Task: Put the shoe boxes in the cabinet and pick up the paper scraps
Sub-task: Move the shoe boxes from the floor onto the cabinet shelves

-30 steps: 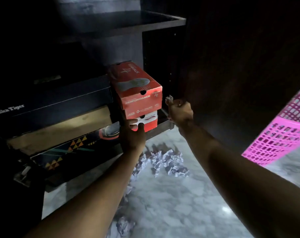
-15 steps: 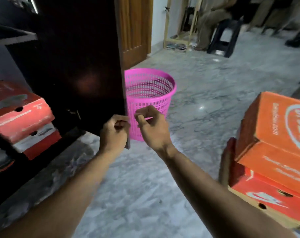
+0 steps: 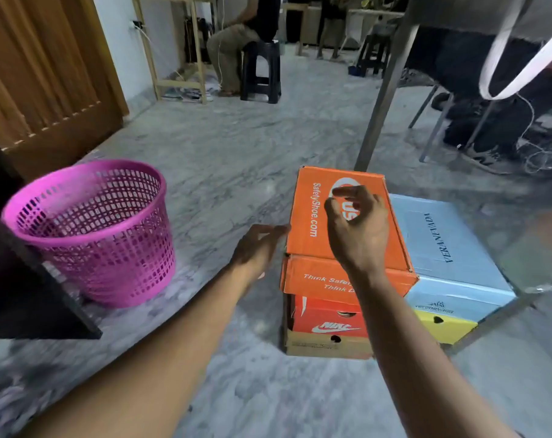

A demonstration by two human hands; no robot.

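- The right hand (image 3: 358, 226) hangs over the lid of the orange shoe box (image 3: 312, 216), fingers curled loosely with thumb and forefinger apart, gripping nothing; whether it touches the lid cannot be told.
- The left hand (image 3: 257, 248) has its fingers stretched out and slightly spread, fingertips just beside the orange box's left edge, empty.
- The orange shoe box tops a stack on the marble floor (image 3: 236, 147); under it sits a red box with a white swoosh logo (image 3: 328, 320), and under that a tan box (image 3: 318, 344).
- Touching the stack's right side, a pale blue box (image 3: 448, 248) rests on a yellow box (image 3: 445, 324).
- A pink mesh basket (image 3: 94, 229) stands upright on the floor, well to the left of the stack.
- The dark cabinet panel (image 3: 31, 298) cuts in at the left edge, just in front of the basket.
- A metal table leg (image 3: 383, 90) rises behind the boxes.
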